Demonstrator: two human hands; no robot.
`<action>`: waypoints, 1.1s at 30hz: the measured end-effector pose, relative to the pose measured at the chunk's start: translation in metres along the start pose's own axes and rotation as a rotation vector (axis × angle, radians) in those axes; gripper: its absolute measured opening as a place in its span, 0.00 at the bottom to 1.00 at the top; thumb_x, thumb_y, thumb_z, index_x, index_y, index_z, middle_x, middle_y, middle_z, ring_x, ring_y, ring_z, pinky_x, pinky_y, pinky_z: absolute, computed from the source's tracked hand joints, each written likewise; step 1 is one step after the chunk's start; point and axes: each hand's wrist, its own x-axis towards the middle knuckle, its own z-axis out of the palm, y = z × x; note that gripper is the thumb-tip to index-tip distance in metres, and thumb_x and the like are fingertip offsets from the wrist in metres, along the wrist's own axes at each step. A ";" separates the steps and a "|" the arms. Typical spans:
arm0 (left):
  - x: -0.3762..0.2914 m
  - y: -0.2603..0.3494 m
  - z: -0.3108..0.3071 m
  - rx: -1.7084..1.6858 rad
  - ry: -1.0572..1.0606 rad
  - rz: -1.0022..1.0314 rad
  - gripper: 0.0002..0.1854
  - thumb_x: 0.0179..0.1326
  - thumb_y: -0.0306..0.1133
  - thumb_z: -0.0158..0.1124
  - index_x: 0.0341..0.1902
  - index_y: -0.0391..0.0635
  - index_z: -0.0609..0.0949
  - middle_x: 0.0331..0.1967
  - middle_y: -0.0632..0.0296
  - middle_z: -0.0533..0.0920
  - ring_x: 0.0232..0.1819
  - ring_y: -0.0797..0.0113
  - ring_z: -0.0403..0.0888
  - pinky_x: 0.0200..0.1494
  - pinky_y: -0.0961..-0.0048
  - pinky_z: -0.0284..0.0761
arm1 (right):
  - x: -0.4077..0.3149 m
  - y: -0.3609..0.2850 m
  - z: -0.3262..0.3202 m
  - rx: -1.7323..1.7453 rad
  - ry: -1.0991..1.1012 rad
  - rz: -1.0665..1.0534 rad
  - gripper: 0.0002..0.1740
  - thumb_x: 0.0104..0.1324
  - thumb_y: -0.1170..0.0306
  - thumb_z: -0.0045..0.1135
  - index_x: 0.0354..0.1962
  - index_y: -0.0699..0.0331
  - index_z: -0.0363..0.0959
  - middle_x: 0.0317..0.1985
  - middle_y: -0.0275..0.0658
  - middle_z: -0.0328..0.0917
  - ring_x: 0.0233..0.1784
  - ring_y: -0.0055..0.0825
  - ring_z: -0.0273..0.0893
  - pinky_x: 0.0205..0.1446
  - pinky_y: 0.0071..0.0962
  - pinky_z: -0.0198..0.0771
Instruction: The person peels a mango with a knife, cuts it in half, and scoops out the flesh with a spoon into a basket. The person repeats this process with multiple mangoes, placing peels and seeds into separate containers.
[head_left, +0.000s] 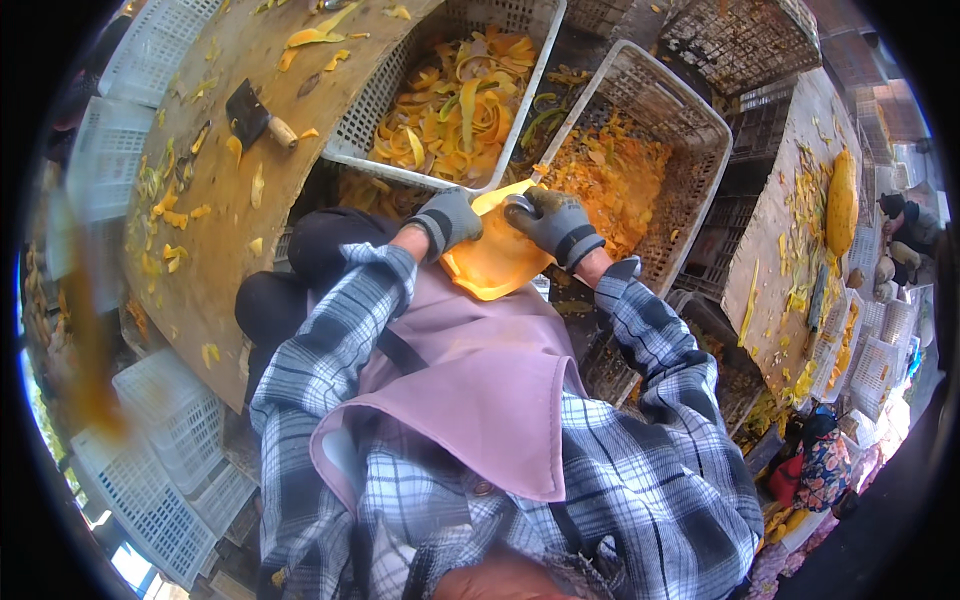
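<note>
My left hand (451, 223), in a grey work glove, grips the left edge of a peeled, hollowed piece of orange squash (501, 259) above my lap. My right hand (553, 221), in a grey glove stained orange, is closed around a dark, rounded tool (519, 208) at the squash's upper right; its working end is hidden. Beyond my left hand stands a plastic crate (427, 178) heaped with squash peelings (465, 112). Beside it, a dirty crate (716, 150) holds orange pulp and scraps (615, 180), just beyond my right hand.
A wooden board (217, 285) on the left carries a cleaver (251, 116) and scattered peels. Another board (772, 247) on the right bears peelings and a long yellow squash (841, 201). White crates (176, 420) are stacked at the lower left. A person (823, 457) is at the lower right.
</note>
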 end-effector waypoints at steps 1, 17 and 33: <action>-0.002 -0.002 0.001 -0.024 0.028 0.015 0.22 0.40 0.34 0.66 0.43 0.38 0.83 0.37 0.43 0.84 0.42 0.50 0.84 0.46 0.64 0.77 | 0.001 0.000 0.001 0.006 -0.032 -0.022 0.24 0.61 0.49 0.57 0.40 0.61 0.80 0.38 0.52 0.81 0.43 0.50 0.80 0.48 0.42 0.73; 0.000 -0.015 0.002 -0.058 -0.079 -0.088 0.21 0.39 0.35 0.72 0.39 0.35 0.84 0.36 0.42 0.84 0.41 0.51 0.83 0.45 0.64 0.76 | -0.005 0.006 -0.029 -0.085 -0.124 0.300 0.25 0.61 0.52 0.52 0.40 0.66 0.80 0.37 0.53 0.82 0.44 0.48 0.80 0.50 0.39 0.73; 0.006 -0.023 0.008 -0.032 -0.136 -0.096 0.24 0.38 0.38 0.74 0.40 0.36 0.84 0.38 0.43 0.84 0.42 0.50 0.83 0.46 0.65 0.77 | 0.013 -0.021 -0.017 0.010 -0.251 0.197 0.28 0.56 0.53 0.61 0.43 0.70 0.79 0.36 0.50 0.84 0.39 0.38 0.83 0.46 0.33 0.76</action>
